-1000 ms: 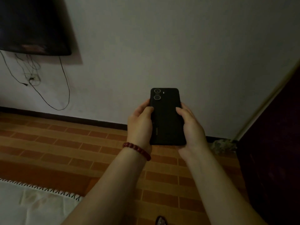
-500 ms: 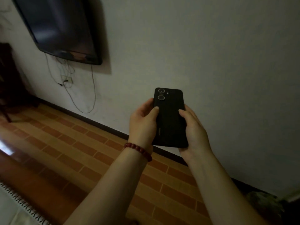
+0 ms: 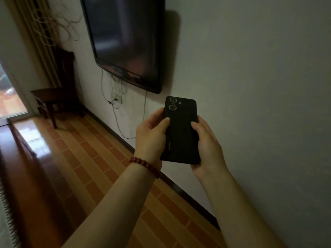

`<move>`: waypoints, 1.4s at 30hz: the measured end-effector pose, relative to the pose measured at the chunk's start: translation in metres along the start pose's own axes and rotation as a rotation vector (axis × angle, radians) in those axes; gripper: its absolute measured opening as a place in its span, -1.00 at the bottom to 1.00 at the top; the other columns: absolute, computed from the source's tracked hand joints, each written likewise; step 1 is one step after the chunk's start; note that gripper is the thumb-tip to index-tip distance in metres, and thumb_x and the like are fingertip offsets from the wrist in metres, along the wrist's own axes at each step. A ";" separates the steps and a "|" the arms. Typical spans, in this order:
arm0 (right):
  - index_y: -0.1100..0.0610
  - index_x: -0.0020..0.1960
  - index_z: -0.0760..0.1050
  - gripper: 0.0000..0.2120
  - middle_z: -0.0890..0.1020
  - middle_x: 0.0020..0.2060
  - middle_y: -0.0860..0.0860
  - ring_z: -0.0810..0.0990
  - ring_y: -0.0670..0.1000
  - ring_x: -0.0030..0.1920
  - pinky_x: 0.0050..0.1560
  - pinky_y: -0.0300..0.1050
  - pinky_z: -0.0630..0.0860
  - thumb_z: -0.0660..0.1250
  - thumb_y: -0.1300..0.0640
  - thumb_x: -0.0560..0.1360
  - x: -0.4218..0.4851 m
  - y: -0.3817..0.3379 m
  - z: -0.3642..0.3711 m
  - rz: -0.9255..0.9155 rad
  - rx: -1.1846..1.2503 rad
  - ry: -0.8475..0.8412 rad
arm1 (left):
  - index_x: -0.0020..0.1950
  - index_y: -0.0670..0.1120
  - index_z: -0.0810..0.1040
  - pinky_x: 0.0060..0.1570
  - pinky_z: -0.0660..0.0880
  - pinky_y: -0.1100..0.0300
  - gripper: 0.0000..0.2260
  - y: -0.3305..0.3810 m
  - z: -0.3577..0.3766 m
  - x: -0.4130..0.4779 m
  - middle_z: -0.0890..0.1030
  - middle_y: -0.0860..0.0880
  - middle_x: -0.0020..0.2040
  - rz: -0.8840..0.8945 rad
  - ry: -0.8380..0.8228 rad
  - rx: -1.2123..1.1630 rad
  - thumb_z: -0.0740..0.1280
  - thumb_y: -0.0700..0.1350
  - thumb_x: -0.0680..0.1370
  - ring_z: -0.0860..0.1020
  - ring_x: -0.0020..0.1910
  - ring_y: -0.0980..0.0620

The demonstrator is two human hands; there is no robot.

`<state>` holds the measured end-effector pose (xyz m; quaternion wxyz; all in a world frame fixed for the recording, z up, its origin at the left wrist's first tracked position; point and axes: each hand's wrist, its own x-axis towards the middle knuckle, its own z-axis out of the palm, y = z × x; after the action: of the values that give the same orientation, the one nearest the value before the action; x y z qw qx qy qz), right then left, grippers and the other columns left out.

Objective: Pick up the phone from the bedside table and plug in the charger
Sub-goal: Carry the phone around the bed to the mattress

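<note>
A black phone (image 3: pixel 181 129) is held upright in front of me, its back with two round camera lenses facing me. My left hand (image 3: pixel 149 138), with a red bead bracelet on the wrist, grips its left edge. My right hand (image 3: pixel 207 145) grips the right edge and supports the bottom. On the wall below the television sits a wall socket (image 3: pixel 116 99) with thin cables (image 3: pixel 117 122) hanging from it down toward the floor. I cannot tell which cable is the charger.
A dark wall-mounted television (image 3: pixel 125 38) hangs on the white wall. A dark wooden chair (image 3: pixel 53 97) stands in the far left corner beside a bright doorway (image 3: pixel 10 97). The floor (image 3: pixel 86 158) is orange brick-patterned tile with a dark skirting along the wall.
The view has swung left: the television, socket and cables have moved toward the middle, and the chair and doorway have come into view. Both hands keep the same grip on the phone.
</note>
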<state>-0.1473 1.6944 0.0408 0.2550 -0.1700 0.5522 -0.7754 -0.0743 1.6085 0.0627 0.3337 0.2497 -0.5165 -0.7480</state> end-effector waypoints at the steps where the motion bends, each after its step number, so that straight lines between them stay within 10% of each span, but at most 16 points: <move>1: -0.15 0.18 0.54 -0.76 0.71 -0.04 0.04 0.71 0.06 -0.08 -0.25 -0.04 0.65 0.23 0.00 0.55 0.016 0.003 0.012 0.010 0.007 -0.025 | 0.13 0.11 0.51 -0.36 0.58 0.26 -0.78 0.004 -0.008 0.016 0.59 0.07 -0.01 0.005 0.028 -0.001 0.26 -0.11 0.53 0.61 -0.09 0.08; 9: -0.17 0.15 0.56 -0.77 0.73 -0.14 0.00 0.72 0.04 -0.13 -0.28 -0.05 0.64 0.25 0.00 0.53 0.137 0.052 0.111 0.138 0.049 -0.233 | 0.20 0.05 0.51 -0.01 0.58 -0.01 -0.74 0.022 -0.085 0.132 0.59 0.00 0.09 0.016 0.257 -0.035 0.27 -0.12 0.52 0.60 0.04 -0.02; 17: -0.17 0.14 0.56 -0.77 0.74 -0.12 0.01 0.72 0.05 -0.12 -0.27 -0.01 0.64 0.26 0.00 0.52 0.286 0.101 0.217 0.198 0.058 -0.356 | -0.07 0.18 0.56 -0.14 0.61 0.09 -0.83 0.038 -0.157 0.291 0.62 0.05 0.00 0.095 0.390 -0.025 0.29 -0.11 0.51 0.62 -0.03 0.02; 30: -0.08 0.24 0.53 -0.72 0.70 0.06 0.08 0.70 0.12 0.01 -0.06 0.11 0.65 0.21 0.07 0.56 0.495 0.159 0.412 0.315 0.082 -0.572 | 0.11 0.08 0.55 -0.24 0.61 0.23 -0.80 0.093 -0.285 0.517 0.63 0.00 0.06 0.186 0.617 -0.063 0.28 -0.13 0.52 0.62 0.01 0.00; 42: -0.07 0.30 0.48 -0.67 0.65 0.14 0.11 0.66 0.16 0.07 0.07 0.23 0.59 0.22 0.08 0.56 0.648 0.242 0.656 0.357 0.087 -0.649 | 0.10 0.07 0.55 0.05 0.56 -0.08 -0.80 0.169 -0.479 0.718 0.62 -0.06 0.09 0.201 0.697 -0.014 0.27 -0.15 0.52 0.60 0.06 -0.07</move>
<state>-0.2658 0.7484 0.0192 0.5549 -0.2969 0.4303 -0.6471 -0.1583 0.7333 0.0374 0.5633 0.4355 -0.3886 -0.5848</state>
